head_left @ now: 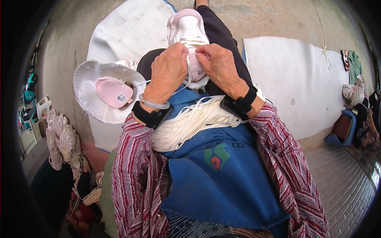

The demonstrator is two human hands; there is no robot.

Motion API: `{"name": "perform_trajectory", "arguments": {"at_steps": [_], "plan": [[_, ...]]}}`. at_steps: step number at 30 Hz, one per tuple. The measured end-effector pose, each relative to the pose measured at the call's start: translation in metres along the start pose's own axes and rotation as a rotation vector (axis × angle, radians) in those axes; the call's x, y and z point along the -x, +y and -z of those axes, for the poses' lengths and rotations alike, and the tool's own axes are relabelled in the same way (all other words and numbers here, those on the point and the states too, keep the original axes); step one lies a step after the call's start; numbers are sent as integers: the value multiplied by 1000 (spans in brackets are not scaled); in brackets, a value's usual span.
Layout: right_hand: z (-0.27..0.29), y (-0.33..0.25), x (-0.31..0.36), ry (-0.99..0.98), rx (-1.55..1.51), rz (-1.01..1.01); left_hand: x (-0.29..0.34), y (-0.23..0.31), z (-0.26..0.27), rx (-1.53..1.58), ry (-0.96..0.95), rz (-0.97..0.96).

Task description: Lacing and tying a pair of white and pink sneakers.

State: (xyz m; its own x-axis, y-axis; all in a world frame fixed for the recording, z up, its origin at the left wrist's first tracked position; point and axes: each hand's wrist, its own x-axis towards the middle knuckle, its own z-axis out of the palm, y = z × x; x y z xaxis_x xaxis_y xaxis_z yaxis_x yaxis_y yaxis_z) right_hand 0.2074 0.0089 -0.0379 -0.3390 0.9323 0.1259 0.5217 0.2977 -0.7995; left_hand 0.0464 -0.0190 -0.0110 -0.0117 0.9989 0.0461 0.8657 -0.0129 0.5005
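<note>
Left hand [168, 68] pinches the lace [189, 70]; right hand [219, 65] curls thumb toward finger, its hold unclear; the shoe [186, 28] lies between and beyond them, long axis pointing away, neither hand clearly nearer

Over on the right, a broad white sheet [295, 79] covers part of the concrete floor [278, 18]. Past its far edge lie red footwear [345, 59] and a crumpled green cloth [354, 68]. Another person [368, 133] is beside a blue-and-brown chair [343, 129]; grey paving [337, 182] stretches nearby.
</note>
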Motion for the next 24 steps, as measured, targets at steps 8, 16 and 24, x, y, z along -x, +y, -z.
{"name": "perform_trajectory", "arguments": {"at_steps": [8,16,24], "plan": [[-1,3,-2,-6,-45,-8,-6,1,1,153,-112,195],[18,10,-11,-94,-157,4,-6,1,14,272,-124,258],[31,-6,-19,-8,-1101,-404,29,3,35,371,-40,278]]}}
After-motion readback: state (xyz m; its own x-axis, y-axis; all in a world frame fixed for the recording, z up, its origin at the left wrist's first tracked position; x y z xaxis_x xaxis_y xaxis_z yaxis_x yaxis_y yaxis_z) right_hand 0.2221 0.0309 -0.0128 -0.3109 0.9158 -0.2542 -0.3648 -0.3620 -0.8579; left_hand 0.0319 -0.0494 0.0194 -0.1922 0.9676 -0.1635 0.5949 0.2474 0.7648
